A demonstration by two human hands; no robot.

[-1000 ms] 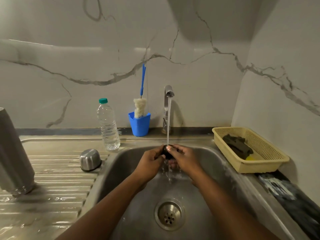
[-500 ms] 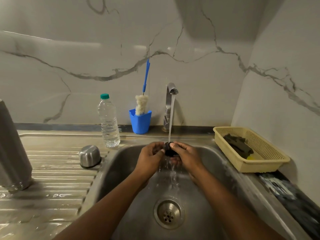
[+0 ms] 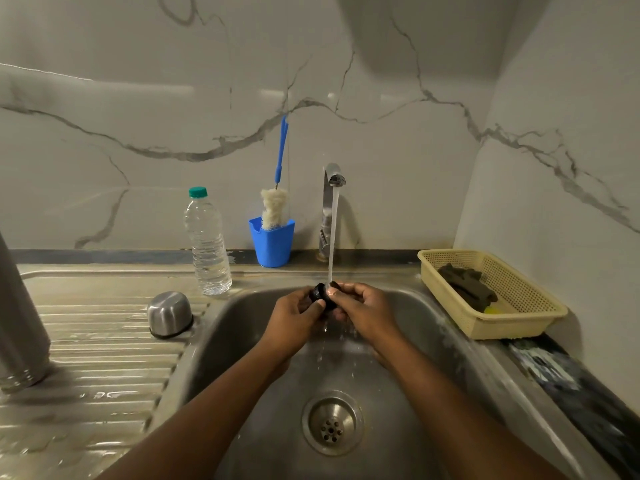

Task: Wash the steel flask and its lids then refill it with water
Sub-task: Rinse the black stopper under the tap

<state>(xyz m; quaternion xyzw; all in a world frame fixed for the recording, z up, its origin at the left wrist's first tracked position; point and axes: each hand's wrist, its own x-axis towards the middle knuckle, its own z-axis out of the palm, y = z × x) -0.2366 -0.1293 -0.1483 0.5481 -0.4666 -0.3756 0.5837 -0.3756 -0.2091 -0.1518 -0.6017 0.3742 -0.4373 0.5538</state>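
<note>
Rinsing the small black inner lid (image 3: 320,294) is, as I judge it, the step in hand: both forearms reach over the drain (image 3: 331,424) into the sink (image 3: 239,341), and the lid is held between the two hands directly under the water stream (image 3: 332,237), above the far part of the basin. The left hand (image 3: 294,322) has its grip clamped on the lid from the left, fingers curled around its edge; the right hand (image 3: 365,311) pinches it from the right, with a fingertip on top where the water lands. To the left, on the wet ribbed draining board (image 3: 104,362) of the bench, the steel flask (image 3: 19,323) stands at the edge of the view, well apart from the hands, its top out of sight, and the steel cap (image 3: 169,313) lies mouth down just beside the sink edge. The next move probably calls for turning the lid so that water reaches every side, then putting it down and reaching left. On the right a yellow basket (image 3: 446,255) with a dark cloth (image 3: 465,287) sits near the sink. Farther back stand a plastic bottle (image 3: 207,244), a blue cup (image 3: 272,244) with a bottle brush (image 3: 274,207), and the tap (image 3: 329,181). Nothing stands between the hands and the flask except the cap, which a careless sweep of the arm could knock.
</note>
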